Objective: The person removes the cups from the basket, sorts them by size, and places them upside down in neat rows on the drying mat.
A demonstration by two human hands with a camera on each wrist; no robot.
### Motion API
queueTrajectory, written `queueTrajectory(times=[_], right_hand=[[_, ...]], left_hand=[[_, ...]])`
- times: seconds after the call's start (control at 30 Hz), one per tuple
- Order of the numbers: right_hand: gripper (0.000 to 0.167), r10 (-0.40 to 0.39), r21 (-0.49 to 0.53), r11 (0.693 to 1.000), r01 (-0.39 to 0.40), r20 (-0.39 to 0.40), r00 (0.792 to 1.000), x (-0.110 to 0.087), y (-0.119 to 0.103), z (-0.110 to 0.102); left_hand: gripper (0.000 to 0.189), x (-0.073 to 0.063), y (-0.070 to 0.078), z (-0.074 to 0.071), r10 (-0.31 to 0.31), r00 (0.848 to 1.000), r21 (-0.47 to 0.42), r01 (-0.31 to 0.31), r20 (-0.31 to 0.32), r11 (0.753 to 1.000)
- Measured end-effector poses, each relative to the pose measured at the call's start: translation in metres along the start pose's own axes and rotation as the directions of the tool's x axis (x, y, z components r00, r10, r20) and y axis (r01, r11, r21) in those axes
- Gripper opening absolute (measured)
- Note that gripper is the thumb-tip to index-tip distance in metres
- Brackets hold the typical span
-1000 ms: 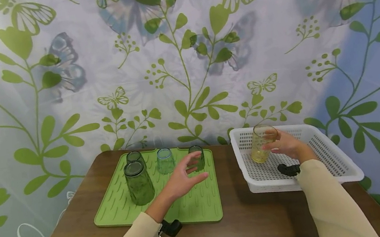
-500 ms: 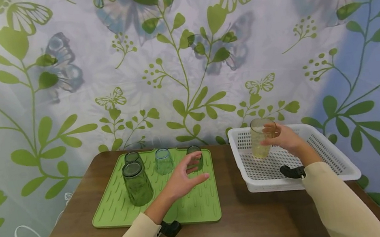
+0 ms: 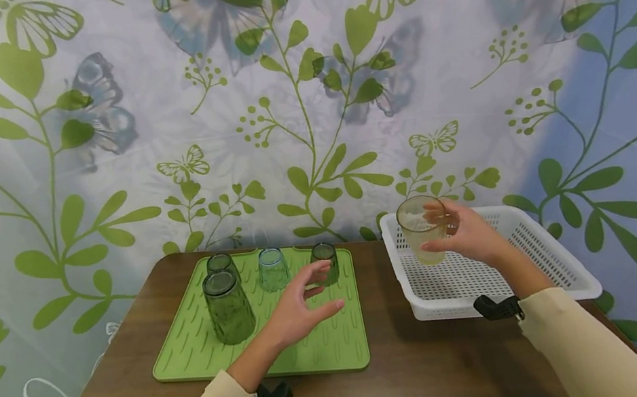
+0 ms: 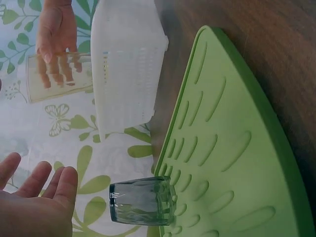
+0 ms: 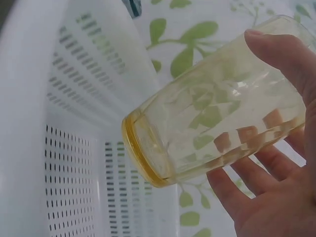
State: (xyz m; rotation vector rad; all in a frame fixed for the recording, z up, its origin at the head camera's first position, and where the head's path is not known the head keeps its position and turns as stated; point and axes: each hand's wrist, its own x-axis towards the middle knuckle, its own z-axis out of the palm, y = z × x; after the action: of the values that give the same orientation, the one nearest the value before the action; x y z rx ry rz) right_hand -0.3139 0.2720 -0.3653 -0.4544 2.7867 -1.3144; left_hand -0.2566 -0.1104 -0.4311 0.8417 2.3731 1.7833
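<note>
My right hand (image 3: pixel 475 233) grips a tall yellow-tinted drinking glass (image 3: pixel 413 234) near its rim, thumb on one side and fingers on the other. In the right wrist view the glass's thick amber base (image 5: pixel 143 153) hangs within the white basket's walls, tilted. My left hand (image 3: pixel 298 310) hovers over the right part of a green drying mat (image 3: pixel 191 358), fingers spread and relaxed, holding nothing. Nearest to it is a small dark glass (image 3: pixel 329 267), also upright in the left wrist view, where the small glass (image 4: pixel 140 201) stands at the mat's edge.
A white perforated basket (image 3: pixel 446 311) stands at the table's right. On the mat's left are a tall green glass (image 3: pixel 231 318) and another dark green glass (image 3: pixel 222 262) behind it; a blue-tinted glass (image 3: pixel 274 272) stands mid-back. A patterned curtain (image 3: pixel 283 128) hangs behind the brown table (image 3: pixel 385 394).
The yellow glass has risen from low in the basket and shifted left with my right hand. My left hand has drifted slightly left and stays relaxed.
</note>
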Motion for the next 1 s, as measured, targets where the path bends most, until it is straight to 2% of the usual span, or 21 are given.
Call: queueTrajectory(times=[0.4, 0.63, 0.87, 1.0], right_hand=[[0.09, -0.08, -0.109, 0.991, 0.076, -0.029, 0.996, -0.017, -0.033, 0.018], [0.082, -0.182, -0.138, 0.975, 0.175, -0.043, 0.982, -0.027, -0.05, 0.03], [0.086, -0.237, -0.161, 0.96, 0.23, -0.022, 0.971, -0.036, -0.062, 0.043], [0.087, -0.263, -0.188, 0.948, 0.257, -0.007, 0.965, -0.039, -0.067, 0.05]], left_hand=[[0.072, -0.007, 0.012, 0.005, 0.002, 1.0, 0.004, -0.002, -0.008, 1.0], [0.073, -0.007, 0.017, 0.011, 0.038, 0.999, -0.014, -0.038, -0.007, 0.999], [0.074, -0.008, 0.025, 0.016, 0.065, 0.998, -0.032, -0.066, -0.017, 0.997], [0.075, -0.008, 0.029, 0.018, 0.056, 0.998, -0.043, -0.057, -0.021, 0.997]])
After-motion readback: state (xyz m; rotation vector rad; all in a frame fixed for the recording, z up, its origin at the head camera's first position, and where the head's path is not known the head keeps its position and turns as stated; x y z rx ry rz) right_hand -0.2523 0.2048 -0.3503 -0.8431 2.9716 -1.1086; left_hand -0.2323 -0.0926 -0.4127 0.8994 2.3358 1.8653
